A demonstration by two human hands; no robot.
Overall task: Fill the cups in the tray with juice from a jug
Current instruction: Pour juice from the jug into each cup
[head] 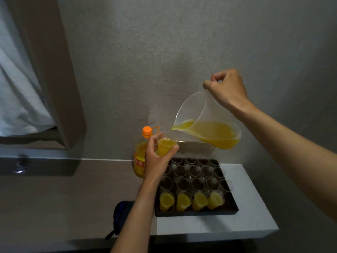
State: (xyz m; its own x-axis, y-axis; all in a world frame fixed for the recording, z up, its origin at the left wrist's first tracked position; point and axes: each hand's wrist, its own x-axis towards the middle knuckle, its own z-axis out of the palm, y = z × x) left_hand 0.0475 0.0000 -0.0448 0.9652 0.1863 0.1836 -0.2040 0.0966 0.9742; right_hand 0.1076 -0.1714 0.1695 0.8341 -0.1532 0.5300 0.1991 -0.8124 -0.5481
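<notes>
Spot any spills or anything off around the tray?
No spill visible. The tray holds four filled cups upright in its near row. Only oddity: the left hand holds a cup lifted above the tray under the tilted jug.

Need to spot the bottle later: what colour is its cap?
Orange cap, clearest in the head view.

Both forearms are showing bare to the frame edge; left hand (157,159) and right hand (227,88) are wearing no gloves, rings or watch.
</notes>
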